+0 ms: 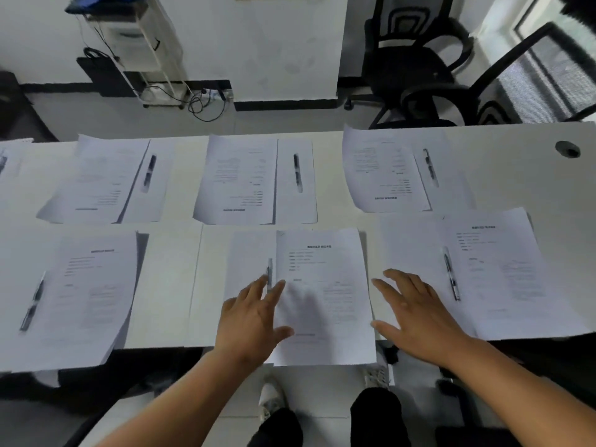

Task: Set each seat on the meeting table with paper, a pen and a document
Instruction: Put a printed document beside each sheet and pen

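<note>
At the near-centre seat my left hand [254,317] lies flat, fingers straight and spread, fingertips over the pen [269,275] and the left edge of the printed document [324,295]; nothing gripped. My right hand [416,321] is open too, fingers splayed, at the document's right edge; can't tell if it touches the sheet or the table. Document sits on a blank sheet of paper [250,259] that shows to its left, pen lying along the seam between them; the document's near edge hangs over the table edge. Near-right seat: document and paper with second pen [451,274] lying on them, just beside my right hand. Near-left seat: same set, third pen [32,303] on the left side of the sheets. Far row has three more sets, text facing away from me, each with a pen on the right-hand sheet: far-left pen [149,172], far-middle pen [297,172], far-right pen [430,167]. White table [516,175] has a cable hole [567,149] at far right. Black office chairs [416,69] stand beyond it.
</note>
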